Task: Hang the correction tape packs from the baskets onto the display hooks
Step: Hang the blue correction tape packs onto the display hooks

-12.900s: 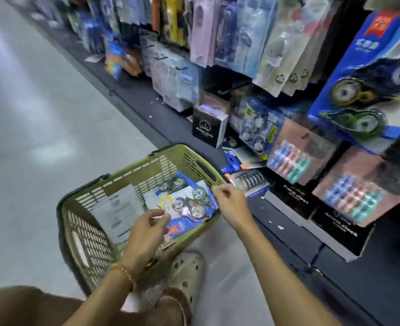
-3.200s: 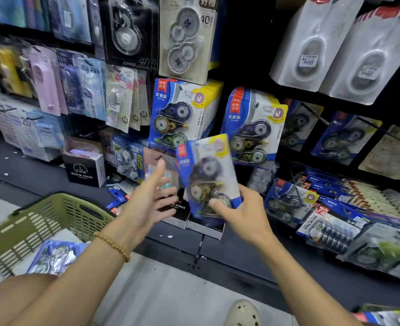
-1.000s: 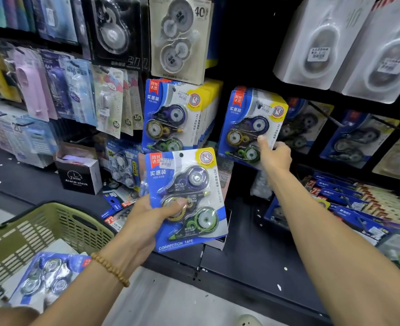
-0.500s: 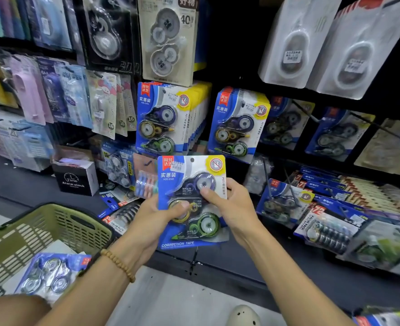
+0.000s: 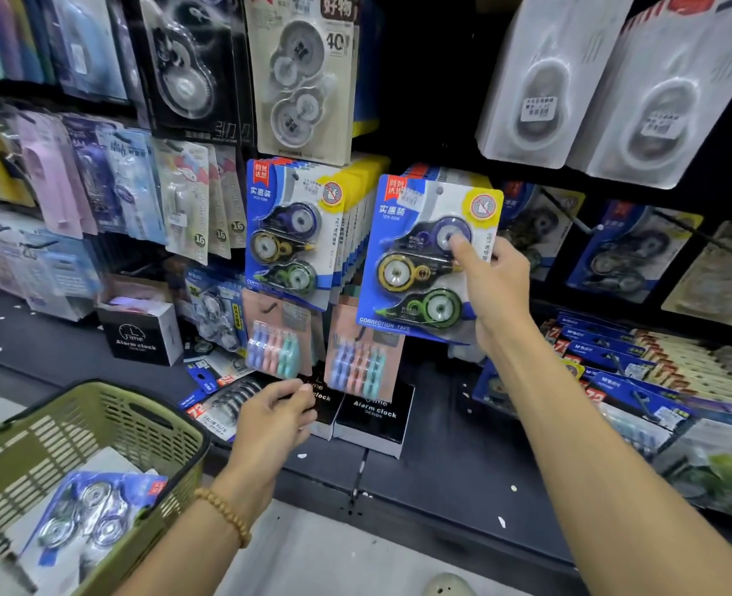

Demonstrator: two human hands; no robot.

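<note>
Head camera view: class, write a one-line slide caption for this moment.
Right hand lifts a correction tape pack to the display hooks; left hand hangs empty above the green basket.

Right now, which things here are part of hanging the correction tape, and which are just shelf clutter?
Part of the job:
- correction tape pack gripped by the right hand
- hung blue packs
- green basket with another pack

Just there:
- alarm clock boxes
- pastel clip packs
- left hand, holding nothing
</note>
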